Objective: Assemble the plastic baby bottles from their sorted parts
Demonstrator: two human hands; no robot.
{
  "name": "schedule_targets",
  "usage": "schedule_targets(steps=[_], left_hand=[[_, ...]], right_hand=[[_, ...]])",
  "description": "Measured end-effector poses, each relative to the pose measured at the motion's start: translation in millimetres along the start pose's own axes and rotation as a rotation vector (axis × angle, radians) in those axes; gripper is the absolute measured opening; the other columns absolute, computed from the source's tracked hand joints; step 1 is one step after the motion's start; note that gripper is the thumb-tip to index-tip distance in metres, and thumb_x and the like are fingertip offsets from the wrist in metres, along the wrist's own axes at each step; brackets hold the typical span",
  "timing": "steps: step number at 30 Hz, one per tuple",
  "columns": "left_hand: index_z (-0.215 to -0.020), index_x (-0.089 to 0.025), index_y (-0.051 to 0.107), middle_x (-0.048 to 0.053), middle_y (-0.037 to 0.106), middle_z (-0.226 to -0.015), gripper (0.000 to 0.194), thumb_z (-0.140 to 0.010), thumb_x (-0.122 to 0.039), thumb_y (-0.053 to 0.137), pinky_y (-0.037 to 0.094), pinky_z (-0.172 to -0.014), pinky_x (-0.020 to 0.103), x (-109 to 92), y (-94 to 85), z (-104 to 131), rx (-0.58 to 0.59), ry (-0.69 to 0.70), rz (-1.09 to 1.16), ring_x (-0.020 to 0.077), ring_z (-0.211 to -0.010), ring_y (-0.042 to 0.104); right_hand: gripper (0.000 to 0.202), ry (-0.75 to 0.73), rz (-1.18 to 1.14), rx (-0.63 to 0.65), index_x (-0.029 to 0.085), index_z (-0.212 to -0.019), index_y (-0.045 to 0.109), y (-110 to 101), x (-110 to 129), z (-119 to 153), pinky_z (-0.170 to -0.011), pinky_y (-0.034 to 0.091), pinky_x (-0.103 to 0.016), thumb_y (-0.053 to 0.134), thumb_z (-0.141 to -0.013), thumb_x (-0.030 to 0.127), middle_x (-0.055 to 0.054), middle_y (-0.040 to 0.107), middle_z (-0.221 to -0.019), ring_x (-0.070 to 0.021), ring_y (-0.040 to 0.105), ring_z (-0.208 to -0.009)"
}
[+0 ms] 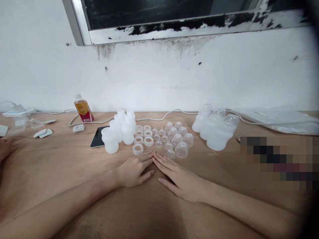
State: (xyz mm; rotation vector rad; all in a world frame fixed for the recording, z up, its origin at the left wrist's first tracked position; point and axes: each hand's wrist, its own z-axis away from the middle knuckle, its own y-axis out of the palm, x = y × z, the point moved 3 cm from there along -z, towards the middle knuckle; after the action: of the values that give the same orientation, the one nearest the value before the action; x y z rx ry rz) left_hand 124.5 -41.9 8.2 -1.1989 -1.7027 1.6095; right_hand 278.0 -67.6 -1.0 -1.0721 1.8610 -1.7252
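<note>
My left hand lies flat on the wooden table, fingers stretched out and holding nothing. Its fingertips meet those of my right hand, which also rests flat with the thumb apart. Just beyond them stand rows of white screw rings, clear silicone bottle nipples and clear dome caps. To the left of the rings is a cluster of frosted white baby bottle bodies. Further right, several bottles with clear domed tops stand close together.
A drink bottle stands near the wall, with a white cable running along the back. A phone lies partly behind the bottle bodies. Clear plastic bags lie back right. Another person's hand shows at the left edge.
</note>
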Motion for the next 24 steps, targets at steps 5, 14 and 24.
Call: schedule_targets(steps=[5,14,24], left_hand=[[-0.087,-0.016,0.057,0.006,0.061,-0.086,0.027,-0.084,-0.025,0.031,0.045,-0.071,0.027,3.5,-2.5,0.5,-0.109,-0.039,-0.129,0.0156,-0.082,0.056],[-0.089,-0.014,0.051,0.009,0.052,-0.092,0.017,-0.078,-0.023,0.041,0.041,-0.073,0.035,9.0,-8.4,2.9,-0.357,-0.271,-0.365,0.0215,-0.086,0.048],[-0.093,-0.016,0.05,0.007,0.046,-0.114,0.017,-0.078,-0.018,0.041,0.038,-0.083,0.035,6.0,-3.0,1.1,-0.329,-0.168,-0.283,0.0209,-0.099,0.045]], right_hand=[[0.035,-0.06,0.27,-0.183,0.012,-0.109,0.055,-6.7,-2.3,-1.7,-0.08,0.045,-0.033,0.031,-0.085,0.018,-0.01,0.062,-0.096,-0.0191,0.055,-0.09],[0.033,0.201,0.555,-0.454,0.01,-0.11,0.05,-14.0,-11.2,-2.6,-0.078,0.039,-0.044,0.041,-0.079,0.018,-0.018,0.047,-0.109,-0.0304,0.04,-0.101],[0.047,-0.02,0.218,-0.424,0.014,-0.101,0.049,-9.0,-15.7,-1.1,-0.071,0.045,-0.035,0.027,-0.065,-0.007,-0.01,0.046,-0.089,-0.0194,0.043,-0.084]])
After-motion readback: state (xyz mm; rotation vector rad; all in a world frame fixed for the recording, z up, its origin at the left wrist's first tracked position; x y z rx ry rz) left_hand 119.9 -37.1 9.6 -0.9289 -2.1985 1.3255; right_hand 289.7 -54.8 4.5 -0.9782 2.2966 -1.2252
